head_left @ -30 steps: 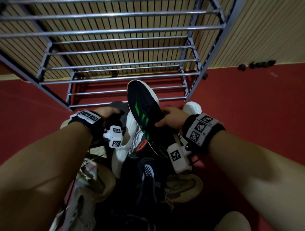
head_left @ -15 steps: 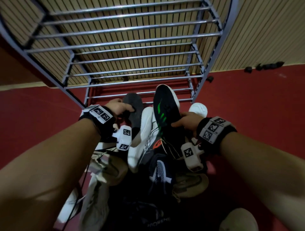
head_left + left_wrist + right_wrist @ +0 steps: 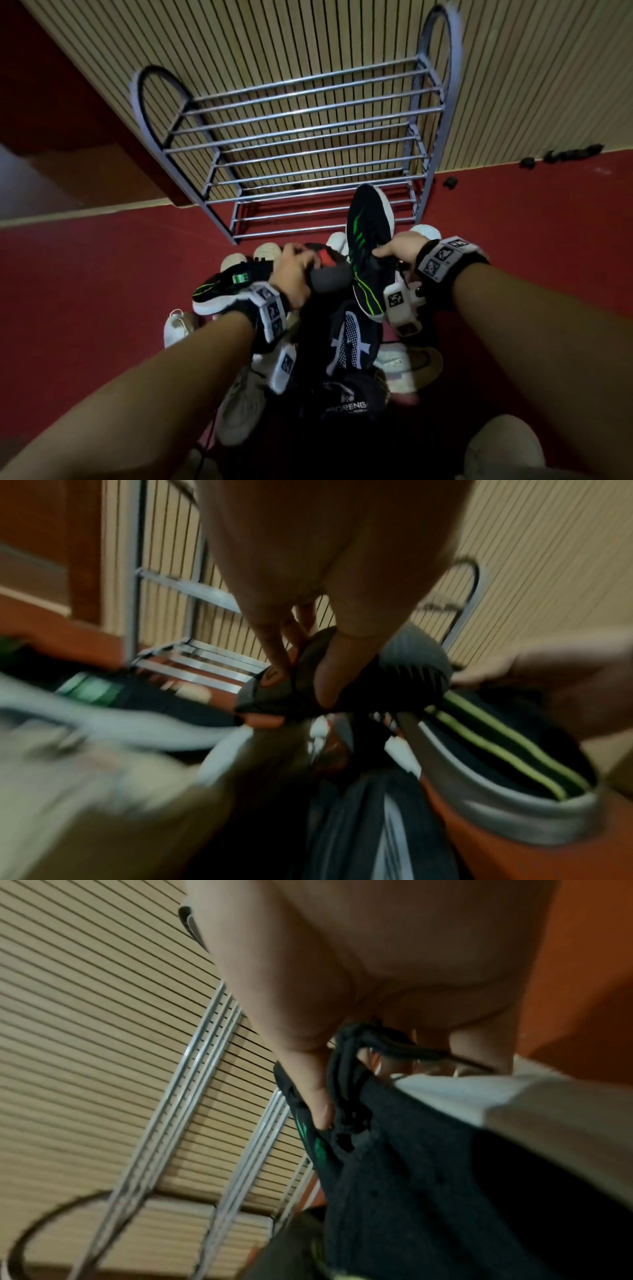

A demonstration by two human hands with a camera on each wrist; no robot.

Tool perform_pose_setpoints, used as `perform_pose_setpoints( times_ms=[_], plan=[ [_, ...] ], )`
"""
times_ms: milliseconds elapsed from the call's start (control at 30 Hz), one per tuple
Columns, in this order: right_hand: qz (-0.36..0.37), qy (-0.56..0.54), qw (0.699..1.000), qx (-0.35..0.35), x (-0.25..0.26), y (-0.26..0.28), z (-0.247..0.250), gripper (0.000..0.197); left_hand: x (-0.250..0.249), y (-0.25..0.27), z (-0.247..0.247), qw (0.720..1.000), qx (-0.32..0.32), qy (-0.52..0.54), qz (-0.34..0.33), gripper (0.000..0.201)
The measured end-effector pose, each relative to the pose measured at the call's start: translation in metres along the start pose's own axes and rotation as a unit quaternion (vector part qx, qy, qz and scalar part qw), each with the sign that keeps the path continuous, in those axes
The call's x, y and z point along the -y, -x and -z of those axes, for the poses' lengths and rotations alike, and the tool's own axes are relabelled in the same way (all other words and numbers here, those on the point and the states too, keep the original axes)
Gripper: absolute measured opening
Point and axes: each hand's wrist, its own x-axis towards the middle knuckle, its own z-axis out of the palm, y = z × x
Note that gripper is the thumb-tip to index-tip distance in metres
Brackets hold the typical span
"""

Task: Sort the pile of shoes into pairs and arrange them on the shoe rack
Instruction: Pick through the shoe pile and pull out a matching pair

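Looks like the pairing step: right hand (image 3: pixel 399 247) clamped on a black-green sneaker (image 3: pixel 368 240), left hand (image 3: pixel 294 274) gripping a grey shoe (image 3: pixel 329 282) just beside it over the pile (image 3: pixel 342 359), so next both need carrying to the rack (image 3: pixel 308 144) beyond, probably after finding 2 matches.

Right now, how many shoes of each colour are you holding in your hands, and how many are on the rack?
Black sneaker with green stripes: 1, in the right hand
Grey shoe with red inside: 1, in the left hand
Shoes on the shoe rack: 0
Total held: 2
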Motion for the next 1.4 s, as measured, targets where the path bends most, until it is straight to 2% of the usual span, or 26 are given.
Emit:
perform_pose_setpoints(
  times_ms=[67,167,200,267,333,367,467,600,667,733,767,833,900,967,1000,1033,1200,1400],
  plan=[
    [-0.010,0.079,0.997,0.005,-0.008,0.007,-0.003,0.054,0.010,0.018,-0.021,1.000,0.026,0.014,0.005,0.028],
    [-0.024,0.134,0.990,0.024,-0.022,0.010,-0.010,0.055,0.009,0.029,-0.030,0.994,0.092,0.065,0.018,0.028],
    [-0.032,0.137,0.990,0.025,-0.028,0.009,-0.012,0.055,0.009,0.029,-0.029,0.992,0.094,0.078,0.039,0.026],
    [-0.045,0.143,0.988,0.039,-0.036,0.007,-0.015,0.053,0.010,0.027,-0.028,0.987,0.060,0.120,0.089,0.023],
    [-0.058,0.123,0.988,0.068,-0.040,0.007,-0.016,0.042,0.012,0.025,-0.031,0.977,0.033,0.162,0.137,0.021],
    [-0.059,0.116,0.988,0.079,-0.039,0.009,-0.015,0.036,0.014,0.024,-0.033,0.970,0.032,0.183,0.155,0.021],
    [-0.049,0.157,0.982,0.090,-0.039,0.005,-0.014,0.051,0.017,0.021,-0.041,0.947,0.020,0.249,0.204,0.018],
    [-0.039,0.169,0.980,0.099,-0.040,-0.002,-0.013,0.055,0.023,0.014,-0.055,0.926,0.000,0.274,0.261,0.017],
    [-0.033,0.177,0.980,0.090,-0.042,-0.005,-0.011,0.056,0.023,0.009,-0.060,0.904,0.028,0.325,0.275,0.020],
    [-0.025,0.188,0.979,0.073,-0.045,-0.008,-0.010,0.056,0.021,0.005,-0.064,0.876,0.078,0.392,0.269,0.031],
    [-0.022,0.172,0.983,0.058,-0.046,-0.009,-0.008,0.054,0.019,0.003,-0.066,0.871,0.096,0.402,0.264,0.037],
    [-0.019,0.159,0.987,0.022,-0.047,-0.010,-0.001,0.051,0.018,-0.002,-0.068,0.873,0.105,0.397,0.263,0.040],
    [-0.017,0.154,0.987,-0.040,-0.048,-0.012,0.008,0.047,0.020,-0.006,-0.068,0.873,0.105,0.396,0.266,0.032],
    [-0.023,0.078,0.993,-0.088,-0.054,-0.015,0.020,0.024,0.028,-0.011,-0.069,0.884,0.104,0.373,0.262,0.022],
    [-0.033,0.051,0.994,-0.096,-0.058,-0.017,0.027,0.027,0.034,-0.013,-0.070,0.892,0.099,0.357,0.260,0.019],
    [-0.039,0.027,0.994,-0.096,-0.062,-0.018,0.032,0.031,0.039,-0.014,-0.071,0.894,0.093,0.355,0.258,0.019],
    [-0.070,-0.055,0.994,-0.066,-0.071,-0.015,0.033,0.025,0.040,-0.010,-0.066,0.900,0.075,0.347,0.251,0.025],
    [-0.032,-0.060,0.995,-0.073,-0.050,-0.011,0.010,0.024,0.018,-0.004,-0.061,0.918,0.118,0.314,0.210,0.032]
  ],
)
